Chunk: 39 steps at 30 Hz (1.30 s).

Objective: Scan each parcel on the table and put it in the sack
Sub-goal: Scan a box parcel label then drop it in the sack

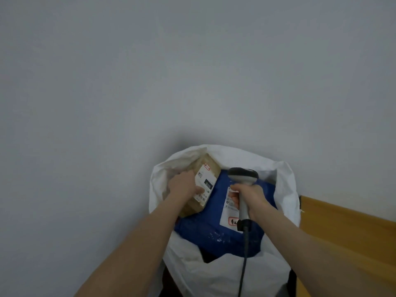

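So the brown parcel [211, 166] is sitting in the mouth of the white sack [285, 189], over in the sack's left half, with its near end overlapping the left edge of a big blue parcel [214, 224] that is filling most of the sack's opening. Its long axis is running from the sack's near-left side up toward the sack's far rim, leaning a bit to the right, and its white label [204, 186] is facing up at the camera. The left hand [184, 185] is holding it from its left side: the grip is wrapping round that long edge, fingers going down out of sight toward the sack's left wall, thumb pressing flat on the label. So the parcel is lying right of and slightly beyond that grip. The right hand [250, 196] is hovering over the sack's middle, its grip clenching tight round the handle of a grey scanner [243, 175]. The scanner's dark head is pointing away toward the sack's far rim, its handle is running back toward the sack's near edge, and a black cable [244, 264] is hanging off the butt down over the sack's front fold. The blue parcel's own label [230, 219] is peeking out under that hand. A strip of wooden tabletop [342, 232] is showing just right of the sack, and a plain grey wall [192, 71] is filling everything beyond it.
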Tool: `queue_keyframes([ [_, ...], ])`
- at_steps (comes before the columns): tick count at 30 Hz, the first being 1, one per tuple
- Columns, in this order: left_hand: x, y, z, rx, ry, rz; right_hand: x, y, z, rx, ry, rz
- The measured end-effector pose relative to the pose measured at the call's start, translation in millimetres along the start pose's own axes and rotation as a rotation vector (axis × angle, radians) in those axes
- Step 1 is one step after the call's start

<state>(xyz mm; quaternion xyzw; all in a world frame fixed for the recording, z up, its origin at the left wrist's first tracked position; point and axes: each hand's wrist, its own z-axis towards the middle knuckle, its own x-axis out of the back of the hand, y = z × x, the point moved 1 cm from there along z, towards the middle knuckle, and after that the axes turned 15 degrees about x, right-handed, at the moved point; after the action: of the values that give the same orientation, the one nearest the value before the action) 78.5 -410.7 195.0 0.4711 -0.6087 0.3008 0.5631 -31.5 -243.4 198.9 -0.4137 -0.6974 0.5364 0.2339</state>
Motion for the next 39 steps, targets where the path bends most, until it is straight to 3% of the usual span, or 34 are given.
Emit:
queue_keyframes([
  [6,-32.9,-19.8,19.3,0.174,0.001,0.041,4.4,7.6,11.9,-0.046,0.029,0.063],
  [16,-42.6,-9.6,33.1,0.067,0.015,0.081,22.0,10.0,-16.9,-0.025,0.161,0.179],
  [20,-21.2,27.1,13.4,-0.184,0.184,0.080,24.1,14.0,-46.2,-0.055,0.231,0.283],
  [26,-22.3,99.4,-60.3,-0.596,0.163,0.021,56.3,27.7,-101.8,-0.065,0.340,0.423],
  [31,-44.7,147.0,-130.4,-0.796,0.118,0.044,118.7,37.8,-155.6,-0.049,0.429,0.396],
  [39,-97.2,235.6,-275.0,-0.959,0.028,0.180,261.2,65.5,-247.9,-0.057,0.649,0.296],
])
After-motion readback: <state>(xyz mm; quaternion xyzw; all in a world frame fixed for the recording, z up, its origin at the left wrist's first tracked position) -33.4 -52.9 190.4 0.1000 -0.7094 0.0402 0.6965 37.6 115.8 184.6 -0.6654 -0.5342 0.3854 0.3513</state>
